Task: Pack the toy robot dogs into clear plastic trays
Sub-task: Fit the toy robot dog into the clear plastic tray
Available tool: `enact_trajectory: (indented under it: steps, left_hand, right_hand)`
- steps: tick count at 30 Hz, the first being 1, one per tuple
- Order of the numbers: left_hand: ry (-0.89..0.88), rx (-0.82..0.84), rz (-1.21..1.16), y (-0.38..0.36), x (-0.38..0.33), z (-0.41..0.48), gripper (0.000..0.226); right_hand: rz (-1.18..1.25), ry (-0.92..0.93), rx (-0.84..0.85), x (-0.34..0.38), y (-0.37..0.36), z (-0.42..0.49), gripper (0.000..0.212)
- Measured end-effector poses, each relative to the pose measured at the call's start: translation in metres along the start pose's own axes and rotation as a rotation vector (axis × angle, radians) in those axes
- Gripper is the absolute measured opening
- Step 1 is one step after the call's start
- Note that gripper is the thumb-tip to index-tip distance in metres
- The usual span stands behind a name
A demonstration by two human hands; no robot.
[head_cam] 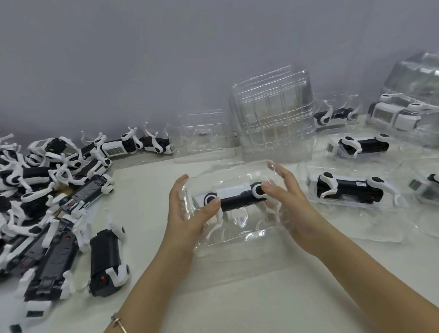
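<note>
**Both hands on a tray with one dog inside**

A thin metal bangle [121, 328] circles the left wrist at the bottom edge of the view. Above it, the left hand [187, 213] grips the left end of a clear moulded plastic tray [231, 236], thumb pressed on the black-and-white toy robot dog [236, 198] lying on its side inside the tray. The right hand [287, 196] clasps the tray's right end, its fingertips [266, 187] on the dog's round white hip joint. The tray sits over the pale tabletop [244, 303], in front of the person.

To the left lies a loose heap of unpacked black-and-white robot dogs [38, 199], legs tangled, one black-bodied dog [107, 262] lying just beside the heap. Behind the held tray stands a tall stack of empty clear trays [274, 118], with a lower clear tray [202, 137] to its left. On the right, several filled trays [350, 188] rest side by side, each holding a dog
</note>
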State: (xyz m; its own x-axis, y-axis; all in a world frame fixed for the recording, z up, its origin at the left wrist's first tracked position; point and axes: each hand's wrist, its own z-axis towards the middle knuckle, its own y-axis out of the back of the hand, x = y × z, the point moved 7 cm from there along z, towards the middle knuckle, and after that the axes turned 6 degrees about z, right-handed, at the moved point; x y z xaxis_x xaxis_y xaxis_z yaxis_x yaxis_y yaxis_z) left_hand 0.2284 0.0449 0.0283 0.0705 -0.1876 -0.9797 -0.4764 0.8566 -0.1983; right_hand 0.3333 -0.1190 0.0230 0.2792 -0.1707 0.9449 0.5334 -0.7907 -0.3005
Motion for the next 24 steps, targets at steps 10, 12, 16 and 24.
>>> enact_trajectory:
  steps: [10,12,16,24]
  left_hand:
    - [-0.144,-0.005,0.244,-0.007,-0.027,-0.013,0.069]
    - [-0.161,0.028,0.364,-0.013,-0.045,-0.020,0.083]
    - [-0.277,0.268,0.625,-0.028,-0.086,-0.040,0.112]
    - [-0.684,0.328,1.113,-0.066,-0.100,-0.060,0.110]
  right_hand:
    - [0.094,0.030,0.038,0.002,-0.005,-0.008,0.074]
    - [0.179,-0.029,0.085,0.001,-0.006,-0.008,0.065]
    - [0.515,-0.287,0.095,-0.021,-0.010,-0.010,0.049]
    - [0.653,-0.636,0.430,-0.024,-0.045,-0.029,0.047]
